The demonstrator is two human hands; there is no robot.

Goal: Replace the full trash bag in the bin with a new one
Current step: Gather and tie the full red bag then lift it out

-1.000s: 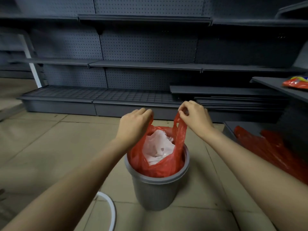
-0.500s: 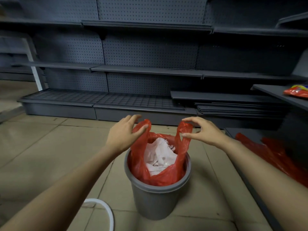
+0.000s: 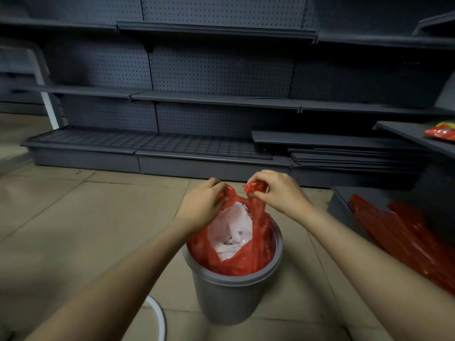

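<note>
A grey round bin (image 3: 229,299) stands on the tiled floor in front of me. Inside it sits a red plastic trash bag (image 3: 243,257) filled with crumpled white paper (image 3: 231,230). My left hand (image 3: 202,205) pinches the bag's left handle above the bin. My right hand (image 3: 278,190) pinches the right handle, bunched between thumb and fingers. The two hands are close together over the bag's mouth, and the handles are pulled up taut.
Dark grey shop shelving (image 3: 216,99) runs along the back. Loose red plastic bags (image 3: 403,237) lie on a low shelf at the right. A red packet (image 3: 440,131) rests on a shelf at the far right. A white curved tube (image 3: 157,318) lies on the floor near the bin.
Half a second ago my hands were spread apart with fingers loose on the handles. They have since closed on the handles and drawn together above the bag.
</note>
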